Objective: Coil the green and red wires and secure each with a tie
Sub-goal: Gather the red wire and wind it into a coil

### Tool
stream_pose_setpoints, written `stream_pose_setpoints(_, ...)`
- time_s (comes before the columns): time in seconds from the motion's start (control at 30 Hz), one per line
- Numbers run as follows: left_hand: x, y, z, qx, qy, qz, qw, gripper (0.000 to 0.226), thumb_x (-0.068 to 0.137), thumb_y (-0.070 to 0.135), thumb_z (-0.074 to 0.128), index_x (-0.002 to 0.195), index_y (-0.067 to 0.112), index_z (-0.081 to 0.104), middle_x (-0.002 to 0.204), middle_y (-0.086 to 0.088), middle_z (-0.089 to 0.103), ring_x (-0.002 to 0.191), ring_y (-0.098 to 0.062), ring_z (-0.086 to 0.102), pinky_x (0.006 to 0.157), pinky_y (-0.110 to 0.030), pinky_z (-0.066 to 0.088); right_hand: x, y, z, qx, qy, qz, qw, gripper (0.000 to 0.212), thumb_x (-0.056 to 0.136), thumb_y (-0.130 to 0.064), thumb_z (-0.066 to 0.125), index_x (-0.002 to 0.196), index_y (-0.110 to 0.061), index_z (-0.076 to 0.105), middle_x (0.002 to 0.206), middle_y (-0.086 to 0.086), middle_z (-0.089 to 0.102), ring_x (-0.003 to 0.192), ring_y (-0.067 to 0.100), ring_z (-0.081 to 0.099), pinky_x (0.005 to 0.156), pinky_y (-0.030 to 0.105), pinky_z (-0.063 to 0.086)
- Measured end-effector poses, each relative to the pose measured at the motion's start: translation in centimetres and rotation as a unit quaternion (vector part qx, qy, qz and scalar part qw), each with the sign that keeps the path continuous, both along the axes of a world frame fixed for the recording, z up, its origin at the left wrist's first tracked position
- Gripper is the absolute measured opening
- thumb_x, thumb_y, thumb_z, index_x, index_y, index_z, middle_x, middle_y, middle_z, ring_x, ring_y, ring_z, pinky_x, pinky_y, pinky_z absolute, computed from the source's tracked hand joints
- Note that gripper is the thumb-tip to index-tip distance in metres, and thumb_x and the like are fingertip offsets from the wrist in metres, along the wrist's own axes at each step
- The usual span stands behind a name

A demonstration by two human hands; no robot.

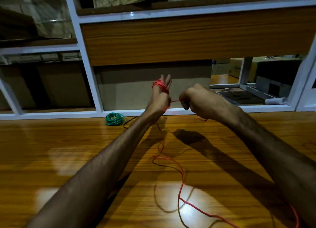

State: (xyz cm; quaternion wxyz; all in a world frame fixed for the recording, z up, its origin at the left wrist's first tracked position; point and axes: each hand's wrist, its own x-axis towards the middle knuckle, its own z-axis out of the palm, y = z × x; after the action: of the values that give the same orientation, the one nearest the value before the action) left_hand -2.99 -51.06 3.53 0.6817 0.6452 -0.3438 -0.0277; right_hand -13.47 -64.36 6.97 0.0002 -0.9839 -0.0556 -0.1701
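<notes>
Both of the person's forearms reach out over the worktop (68, 159), a glossy wood-grain surface, with the hands raised above it near its far edge.

Left hand (159, 97): held upright, fingers extended and close together, pointing up and away. Several turns of the red wire (181, 180) are wound around these fingers just above the knuckles, forming a tight bundle. The hand is largely open, acting as a former for the coil; whether the thumb presses on the wire cannot be told from here.

Right hand (196, 101): curled into a loose fist just beside the left one, fingertips pinched on a short taut run of red wire that spans the gap between the two hands.

The rest of the red wire drops from below the left wrist to the worktop and trails in loose waves across the middle of the surface toward the near right corner, where it leaves view. It casts a thin dark shadow alongside itself.

Green wire (114, 119): already wound into a compact coil, lying flat on the worktop at the far edge, left of the left hand and well apart from it. A thin dark strand runs from its right side toward the left forearm. Whether a tie is on the coil cannot be made out.

Behind the far edge stands a white-framed partition (89, 60) with a wood panel.
</notes>
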Motion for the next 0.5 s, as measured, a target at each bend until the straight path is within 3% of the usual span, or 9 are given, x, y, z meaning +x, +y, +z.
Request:
stream_pose_setpoints(0.07, 0.3, 0.4, -0.6, 0.064, -0.027, 0.018, 0.997, 0.098, 0.083, -0.027, 0.036, 0.166, 0.015, 0.006, 0.171, -0.005, 0.025, 0.157, -0.02, 0.026, 0.121, -0.041, 0.037, 0.3, 0.0, -0.2, -0.024, -0.024, 0.019, 0.999, 0.021, 0.098, -0.003, 0.052, 0.086, -0.02, 0.058, 0.081, -0.002, 0.056, 0.07, 0.011, 0.056, 0.058, 0.023, 0.04)
stream_pose_setpoints(0.13, 0.1, 0.5, -0.6, 0.135, -0.041, 0.025, 0.99, 0.091, 0.084, -0.025, 0.045, 0.164, 0.013, 0.022, 0.164, -0.006, 0.039, 0.153, -0.021, 0.036, 0.112, -0.033, 0.044, -0.1, 0.1, -0.4, -0.017, -0.049, 0.035, 0.998, 0.022, 0.097, -0.002, 0.054, 0.088, -0.022, 0.06, 0.083, -0.004, 0.058, 0.074, 0.013, 0.058, 0.065, 0.028, 0.048)
stream_pose_setpoints(0.17, -0.1, 0.4, -0.6, 0.161, -0.06, 0.015, 0.985, 0.081, 0.085, -0.023, 0.051, 0.157, 0.012, 0.037, 0.152, -0.003, 0.053, 0.145, -0.02, 0.047, 0.105, -0.031, 0.048, 0.0, 0.1, -0.6, -0.026, -0.064, 0.043, 0.997, 0.022, 0.096, -0.002, 0.055, 0.093, -0.022, 0.063, 0.085, -0.003, 0.06, 0.077, 0.014, 0.059, 0.068, 0.03, 0.05)
stream_pose_setpoints(0.23, -0.8, 0.1, -0.8, 0.212, -0.11, -0.006, 0.971, 0.046, 0.086, -0.015, 0.064, 0.121, 0.015, 0.066, 0.11, 0.007, 0.07, 0.109, -0.008, 0.068, 0.091, -0.033, 0.056, 0.0, -0.2, -1.0, -0.035, -0.112, 0.062, 0.991, 0.022, 0.094, -0.003, 0.059, 0.105, -0.019, 0.069, 0.091, 0.001, 0.067, 0.082, 0.017, 0.064, 0.072, 0.034, 0.053)
stream_pose_setpoints(0.27, -1.0, 0.0, -0.9, 0.238, -0.132, -0.025, 0.962, 0.036, 0.086, -0.014, 0.067, 0.104, 0.018, 0.068, 0.096, 0.011, 0.07, 0.094, -0.001, 0.069, 0.084, -0.028, 0.056, 0.2, -0.5, -1.1, -0.031, -0.139, 0.082, 0.986, 0.023, 0.092, -0.003, 0.062, 0.107, -0.018, 0.071, 0.093, 0.003, 0.07, 0.084, 0.02, 0.066, 0.072, 0.036, 0.055)
stream_pose_setpoints(0.3, -1.1, -0.3, -1.2, 0.246, -0.139, -0.048, 0.958, 0.034, 0.086, -0.013, 0.069, 0.098, 0.018, 0.067, 0.093, 0.011, 0.072, 0.09, 0.002, 0.07, 0.083, -0.025, 0.056, 0.2, -0.6, -1.2, -0.034, -0.154, 0.09, 0.983, 0.022, 0.09, -0.004, 0.066, 0.107, -0.016, 0.072, 0.093, 0.004, 0.072, 0.085, 0.023, 0.068, 0.072, 0.038, 0.056)
stream_pose_setpoints(0.4, -2.4, -0.2, -0.6, 0.257, -0.134, -0.074, 0.954, 0.038, 0.082, -0.02, 0.059, 0.111, 0.004, 0.063, 0.111, -0.012, 0.072, 0.105, -0.007, 0.07, 0.087, -0.033, 0.06, 0.5, -1.2, -1.4, -0.044, -0.199, 0.119, 0.972, 0.019, 0.081, -0.009, 0.076, 0.099, -0.011, 0.073, 0.09, 0.009, 0.07, 0.083, 0.029, 0.068, 0.067, 0.039, 0.054)
stream_pose_setpoints(0.47, -2.5, 0.1, 0.0, 0.24, -0.116, -0.064, 0.962, 0.041, 0.08, -0.024, 0.046, 0.106, 0.004, 0.061, 0.103, -0.012, 0.07, 0.093, 0.002, 0.07, 0.072, -0.026, 0.058, 0.6, -1.6, -1.2, -0.045, -0.23, 0.132, 0.963, 0.018, 0.081, -0.01, 0.075, 0.098, -0.009, 0.072, 0.089, 0.01, 0.069, 0.08, 0.03, 0.067, 0.064, 0.041, 0.055)
stream_pose_setpoints(0.5, -2.2, 0.3, 0.1, 0.225, -0.112, -0.064, 0.966, 0.036, 0.08, -0.017, 0.046, 0.105, 0.003, 0.062, 0.103, -0.013, 0.071, 0.096, -0.001, 0.071, 0.07, -0.027, 0.056, 0.5, -1.6, -1.2, -0.043, -0.239, 0.135, 0.961, 0.015, 0.083, -0.009, 0.07, 0.098, -0.007, 0.072, 0.088, 0.011, 0.069, 0.078, 0.029, 0.067, 0.063, 0.038, 0.054)
